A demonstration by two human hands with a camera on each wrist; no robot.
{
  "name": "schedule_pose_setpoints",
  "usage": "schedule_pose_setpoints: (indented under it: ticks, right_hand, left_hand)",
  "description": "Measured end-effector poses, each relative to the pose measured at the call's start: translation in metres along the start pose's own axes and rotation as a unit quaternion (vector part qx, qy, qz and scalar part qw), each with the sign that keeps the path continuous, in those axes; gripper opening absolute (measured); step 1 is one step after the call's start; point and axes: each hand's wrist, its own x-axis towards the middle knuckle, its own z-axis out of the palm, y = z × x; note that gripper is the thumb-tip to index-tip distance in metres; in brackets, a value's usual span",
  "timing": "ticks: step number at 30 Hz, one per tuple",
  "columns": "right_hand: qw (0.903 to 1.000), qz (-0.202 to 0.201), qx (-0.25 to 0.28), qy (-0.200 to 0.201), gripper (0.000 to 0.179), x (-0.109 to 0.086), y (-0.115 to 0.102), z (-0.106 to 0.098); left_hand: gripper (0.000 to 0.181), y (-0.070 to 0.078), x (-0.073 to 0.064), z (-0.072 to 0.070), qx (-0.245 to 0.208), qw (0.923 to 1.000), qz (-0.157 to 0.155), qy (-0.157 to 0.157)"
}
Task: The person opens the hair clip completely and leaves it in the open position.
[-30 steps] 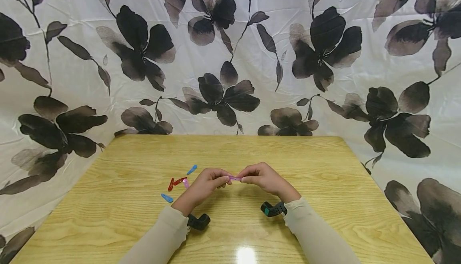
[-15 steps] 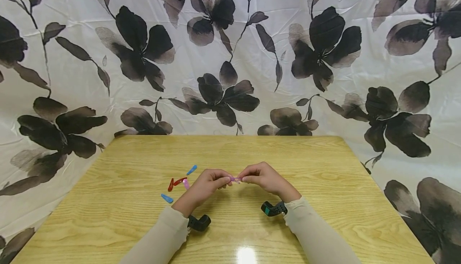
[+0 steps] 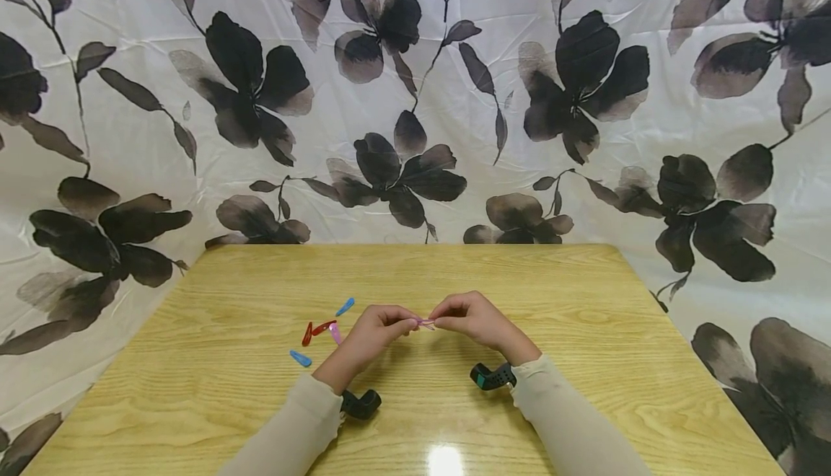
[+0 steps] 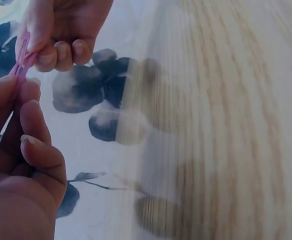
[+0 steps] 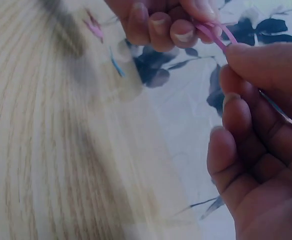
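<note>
A pink snap hair clip is held up between both hands over the middle of the table. My left hand pinches one end between thumb and index finger. At the other end, the thumb and index finger of my right hand pinch the clip. Its thin strips stand apart in the left wrist view, where the clip spans the two sets of fingertips. In the right wrist view the clip also shows as two spread strips. Both its ends are partly hidden by the fingers.
Left of my left hand lie loose hair clips on the wooden table: a far blue clip, a near blue clip, two red clips and a pink clip. A floral cloth hangs behind the table.
The held clip looked flat and closed a second ago; now its strips stand apart. Both hands stay almost in place, and the loose clips have not moved.
</note>
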Motion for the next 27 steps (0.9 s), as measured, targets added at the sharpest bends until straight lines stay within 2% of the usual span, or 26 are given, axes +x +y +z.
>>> schedule_pose_setpoints:
  ticks: [8, 10, 17, 27]
  right_hand:
    - [0.9991, 0.009, -0.037, 0.019, 0.015, -0.001, -0.003, 0.002]
    - [0.9988, 0.01, -0.041, 0.025, 0.015, -0.001, -0.004, 0.003]
    - [0.9972, 0.024, -0.046, 0.055, 0.01, 0.012, 0.036, 0.004]
    - [0.9945, 0.034, -0.065, 0.074, 0.006, 0.013, 0.04, 0.005]
  left_hand:
    - [0.018, 0.029, -0.011, 0.002, 0.034, 0.9992, -0.009, 0.017]
    - [0.017, 0.033, -0.012, 0.002, 0.045, 0.9986, -0.011, 0.025]
    - [0.013, -0.005, 0.007, 0.003, 0.072, 0.9959, -0.015, 0.053]
    - [0.007, -0.007, 0.013, 0.008, 0.115, 0.9913, 0.01, 0.063]
